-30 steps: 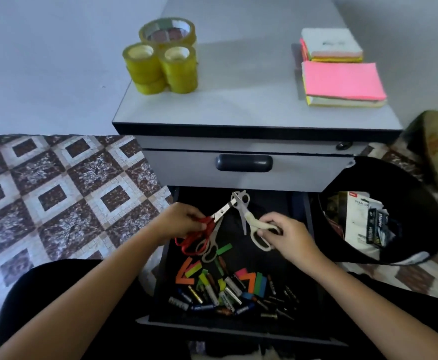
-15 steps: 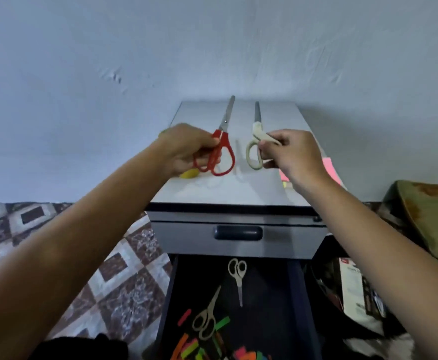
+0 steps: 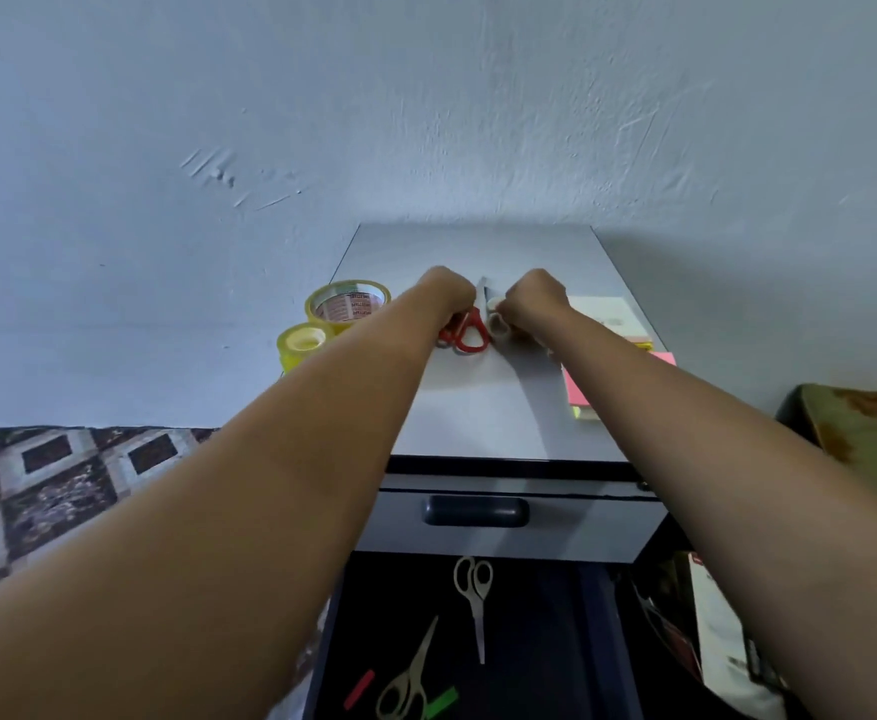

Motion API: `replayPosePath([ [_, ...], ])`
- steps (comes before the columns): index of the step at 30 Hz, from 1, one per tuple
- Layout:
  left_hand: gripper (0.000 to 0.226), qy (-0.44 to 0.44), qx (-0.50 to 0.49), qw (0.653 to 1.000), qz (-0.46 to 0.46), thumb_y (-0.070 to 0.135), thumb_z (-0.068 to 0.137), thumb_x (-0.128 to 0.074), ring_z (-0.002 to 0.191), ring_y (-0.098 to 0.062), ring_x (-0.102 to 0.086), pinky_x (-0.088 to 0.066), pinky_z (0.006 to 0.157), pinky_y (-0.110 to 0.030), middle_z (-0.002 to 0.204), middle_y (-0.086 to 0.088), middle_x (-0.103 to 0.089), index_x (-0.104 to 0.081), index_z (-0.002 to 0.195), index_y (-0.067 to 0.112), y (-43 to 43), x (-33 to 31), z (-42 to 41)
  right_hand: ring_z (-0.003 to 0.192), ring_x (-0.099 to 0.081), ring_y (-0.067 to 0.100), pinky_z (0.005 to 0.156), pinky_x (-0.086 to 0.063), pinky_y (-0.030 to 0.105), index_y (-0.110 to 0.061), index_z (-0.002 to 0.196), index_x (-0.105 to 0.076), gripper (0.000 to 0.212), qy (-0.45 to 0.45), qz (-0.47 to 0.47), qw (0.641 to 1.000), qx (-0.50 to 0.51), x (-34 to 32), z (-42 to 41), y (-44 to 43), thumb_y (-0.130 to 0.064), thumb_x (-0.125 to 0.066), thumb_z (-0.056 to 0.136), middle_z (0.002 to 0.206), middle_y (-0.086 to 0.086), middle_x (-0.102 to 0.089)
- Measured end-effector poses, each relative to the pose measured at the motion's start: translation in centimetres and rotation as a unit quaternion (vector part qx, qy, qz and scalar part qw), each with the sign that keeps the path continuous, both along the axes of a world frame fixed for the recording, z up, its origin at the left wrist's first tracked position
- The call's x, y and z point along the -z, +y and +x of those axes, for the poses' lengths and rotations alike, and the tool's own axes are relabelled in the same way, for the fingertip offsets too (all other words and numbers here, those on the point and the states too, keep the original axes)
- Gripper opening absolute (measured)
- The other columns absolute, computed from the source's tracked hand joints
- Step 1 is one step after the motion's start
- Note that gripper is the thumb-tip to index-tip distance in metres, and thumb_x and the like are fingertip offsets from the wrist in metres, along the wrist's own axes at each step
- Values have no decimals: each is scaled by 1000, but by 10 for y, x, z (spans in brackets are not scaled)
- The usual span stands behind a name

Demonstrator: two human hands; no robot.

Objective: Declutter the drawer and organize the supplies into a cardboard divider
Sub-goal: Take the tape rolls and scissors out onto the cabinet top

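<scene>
Red-handled metal scissors (image 3: 470,336): gripped by curled left hand (image 3: 445,297) fingers, on grey tabletop (image 3: 478,407). Cream-handled metal scissors (image 3: 498,318): gripped by curled right hand (image 3: 536,299) fingers, just alongside. Yellow tape rolls (image 3: 348,305): left of fingers.

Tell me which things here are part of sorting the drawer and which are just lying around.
Part of the job: red scissors in the left hand, cream scissors in the right hand, white scissors and beige scissors in the open drawer, coloured strips, tape rolls, note pads.
Just lying about: cushion, patterned floor.
</scene>
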State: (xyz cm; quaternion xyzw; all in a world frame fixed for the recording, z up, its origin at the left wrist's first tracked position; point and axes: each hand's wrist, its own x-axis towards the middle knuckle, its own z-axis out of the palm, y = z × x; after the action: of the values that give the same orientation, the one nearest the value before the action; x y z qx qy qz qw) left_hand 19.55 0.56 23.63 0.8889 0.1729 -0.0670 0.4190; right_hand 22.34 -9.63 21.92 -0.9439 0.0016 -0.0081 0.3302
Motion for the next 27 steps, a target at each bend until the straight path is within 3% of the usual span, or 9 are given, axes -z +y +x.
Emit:
replayPosePath([
  [1,20,-21,2,999,37,7,95,-43,84,-29,-58,-50,77,-34,89,-20,-58,-53,82,-4,-1,-3,4,80,-45,25,47,-30,24,-10,61,-41,32,0,-8,1000,-8,-3,-1,1,-13,-53,90,65,6,-42],
  [3,20,-70,24,993,92,11,94,-47,92,-30,-55,-47,75,-34,103,-21,-59,-56,100,-6,-3,-11,5,86,-52,32,55,-42,29,-3,73,-56,17,-11,-9,1000,-20,-8,-3,0,-6,-50,89,75,12,-55],
  [5,12,-100,50,988,109,8,91,-48,72,-26,-49,-40,55,-28,75,-14,-51,-52,84,-1,-1,-17,2,110,-57,33,87,-47,35,6,108,-64,27,-41,-2,999,-32,-12,-5,-4,-2,-49,88,113,18,-65],
  [7,10,-128,51,987,87,4,88,-48,58,-19,-37,-29,48,-22,64,-5,-37,-48,78,4,2,-21,2,121,-53,26,98,-40,29,1,120,-61,33,-72,21,996,-47,-19,-13,-11,-3,-48,89,128,13,-60],
  [11,18,-173,100,980,-3,3,87,-51,72,-19,-52,-48,62,-28,76,-3,-57,-62,95,14,10,-26,-42,101,-60,18,95,-48,31,-5,113,-66,28,-104,133,983,-73,-28,-45,-29,-7,-52,89,116,9,-66],
  [13,15,-180,130,975,-27,7,89,-54,74,-17,-58,-54,71,-30,81,-4,-62,-64,97,14,13,-21,-81,88,-61,17,80,-54,32,-8,105,-68,20,-97,198,971,-95,-26,-77,-40,-6,-55,89,96,5,-67],
  [17,10,-123,198,969,-84,10,92,-55,65,-7,-60,-53,62,-17,77,1,-65,-63,94,17,21,12,-164,68,-59,13,61,-53,19,-16,91,-66,14,-64,251,953,-154,-4,-150,-58,-5,-58,90,72,-1,-61],
  [23,12,17,222,975,-16,16,92,-56,66,-7,-61,-52,66,-23,79,1,-66,-64,100,15,31,119,-209,74,-61,18,74,-54,35,-29,85,-66,19,70,209,960,-171,93,-211,-61,-11,-63,88,77,1,-63],
  [27,20,97,189,976,46,17,91,-55,85,-12,-59,-43,75,-21,100,-7,-68,-67,105,9,36,202,-204,71,-56,1,60,-39,7,-12,104,-70,17,142,86,977,-133,179,-219,-53,-17,-61,90,92,-2,-65],
])
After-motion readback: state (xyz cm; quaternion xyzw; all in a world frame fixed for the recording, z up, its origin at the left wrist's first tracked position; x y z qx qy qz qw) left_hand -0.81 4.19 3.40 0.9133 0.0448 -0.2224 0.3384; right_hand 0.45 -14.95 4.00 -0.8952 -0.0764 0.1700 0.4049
